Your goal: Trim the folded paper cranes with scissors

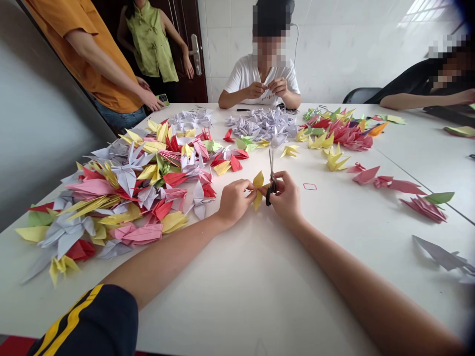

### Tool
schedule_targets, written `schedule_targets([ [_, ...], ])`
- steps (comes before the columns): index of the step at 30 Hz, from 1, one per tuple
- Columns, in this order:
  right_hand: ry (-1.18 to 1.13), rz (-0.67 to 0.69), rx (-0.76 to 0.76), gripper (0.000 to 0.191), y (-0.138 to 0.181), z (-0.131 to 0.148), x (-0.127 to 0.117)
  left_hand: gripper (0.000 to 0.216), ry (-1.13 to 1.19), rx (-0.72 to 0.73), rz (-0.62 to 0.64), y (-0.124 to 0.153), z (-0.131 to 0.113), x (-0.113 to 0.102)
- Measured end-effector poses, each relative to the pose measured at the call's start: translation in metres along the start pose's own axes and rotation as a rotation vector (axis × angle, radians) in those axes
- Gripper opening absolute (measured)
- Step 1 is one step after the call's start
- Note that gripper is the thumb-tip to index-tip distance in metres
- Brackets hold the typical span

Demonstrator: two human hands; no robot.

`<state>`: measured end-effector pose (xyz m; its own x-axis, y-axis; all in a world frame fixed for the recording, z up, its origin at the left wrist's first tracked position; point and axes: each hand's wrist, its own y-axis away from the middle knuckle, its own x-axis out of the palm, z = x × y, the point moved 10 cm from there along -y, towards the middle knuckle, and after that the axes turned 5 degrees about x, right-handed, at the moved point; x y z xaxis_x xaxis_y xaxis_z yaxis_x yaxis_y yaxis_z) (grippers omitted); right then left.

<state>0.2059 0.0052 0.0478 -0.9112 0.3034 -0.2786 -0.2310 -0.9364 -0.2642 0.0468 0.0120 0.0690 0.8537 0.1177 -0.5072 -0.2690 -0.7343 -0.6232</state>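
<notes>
My left hand [233, 200] pinches a folded yellow paper piece [258, 190] just above the white table [260, 277]. My right hand [285, 198] is closed round the black handles of a pair of scissors [271, 173], whose blades point up and away from me, right beside the yellow paper. Both hands meet at the middle of the table.
A big heap of coloured folded paper cranes [126, 193] lies at my left. Lilac cranes [263, 123] and a mixed pile [337, 131] lie farther back. Pink folded pieces [404, 190] sit at right. A person in white sits opposite; other people stand at left and sit at right.
</notes>
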Motion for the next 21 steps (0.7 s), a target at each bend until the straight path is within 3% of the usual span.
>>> schedule_targets([
  [16,-0.001,-0.062,-0.065,0.029,0.0027,0.0079,-0.0043,0.008,0.019,-0.010,0.011,0.0010,-0.0002,0.0023],
  [21,-0.003,-0.071,-0.100,0.028,0.0023,0.0073,-0.0047,0.007,0.170,-0.097,-0.021,0.0013,0.0083,0.0027],
])
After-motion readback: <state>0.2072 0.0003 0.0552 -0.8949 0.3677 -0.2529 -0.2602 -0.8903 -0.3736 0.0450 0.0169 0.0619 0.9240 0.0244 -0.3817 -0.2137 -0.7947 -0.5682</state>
